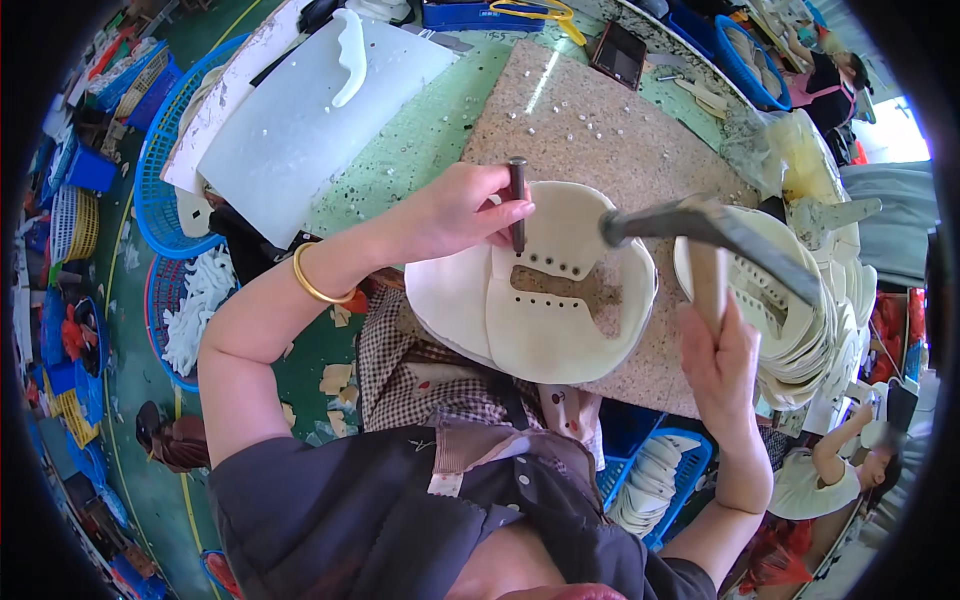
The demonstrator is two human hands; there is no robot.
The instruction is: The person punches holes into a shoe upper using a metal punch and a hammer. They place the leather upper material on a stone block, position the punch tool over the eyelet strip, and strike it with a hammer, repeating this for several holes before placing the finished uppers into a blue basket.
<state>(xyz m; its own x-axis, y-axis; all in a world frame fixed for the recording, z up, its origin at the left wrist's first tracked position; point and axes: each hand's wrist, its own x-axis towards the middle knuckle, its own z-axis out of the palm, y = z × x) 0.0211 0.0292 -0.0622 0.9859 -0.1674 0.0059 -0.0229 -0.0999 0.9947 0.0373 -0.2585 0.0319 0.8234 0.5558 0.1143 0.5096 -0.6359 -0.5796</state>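
Note:
A cream shoe upper lies flat in front of me, with a row of small holes along each edge of its central slot. My left hand pinches a dark metal hole punch, held upright with its lower end at the upper hole row, near the row's left end. My right hand is closed around the wooden handle of a hammer. The dark hammer head hangs over the right part of the upper, its striking face to the right of the punch and apart from it.
The upper rests on a speckled stone slab strewn with small white bits. Stacked uppers stand at the right. A white sheet, a phone-like dark device and yellow scissors lie farther back. Blue baskets stand left.

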